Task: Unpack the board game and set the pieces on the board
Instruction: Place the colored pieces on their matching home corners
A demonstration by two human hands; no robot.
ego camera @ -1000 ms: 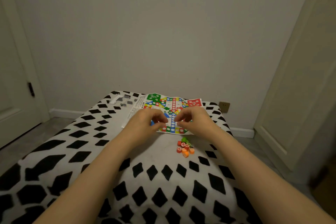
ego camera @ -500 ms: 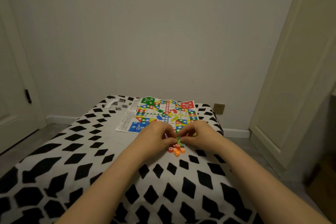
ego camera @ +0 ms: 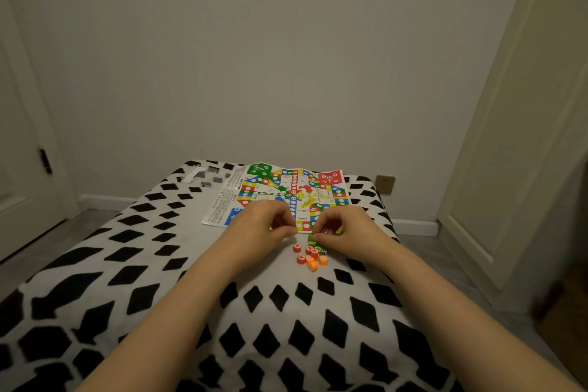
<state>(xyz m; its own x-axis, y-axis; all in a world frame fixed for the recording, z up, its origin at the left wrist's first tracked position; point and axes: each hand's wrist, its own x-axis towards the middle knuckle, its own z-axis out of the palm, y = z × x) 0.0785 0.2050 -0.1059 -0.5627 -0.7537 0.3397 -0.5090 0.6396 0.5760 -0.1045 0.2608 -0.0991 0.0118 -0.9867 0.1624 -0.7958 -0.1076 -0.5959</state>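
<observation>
Both hands curl over the little red, orange and green round game pieces [ego camera: 310,253]. The left hand [ego camera: 259,227] pinches thumb to finger; whether it holds anything, I cannot tell. The right hand [ego camera: 346,229] pinches a small green round piece [ego camera: 311,237].

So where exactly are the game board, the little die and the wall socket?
Game board [ego camera: 331,180]: head view, on its red far-right corner.
Die [ego camera: 323,252]: head view, on its white face, at the right edge of the pile of pieces.
Wall socket [ego camera: 385,184]: head view, centre of its plate.
</observation>
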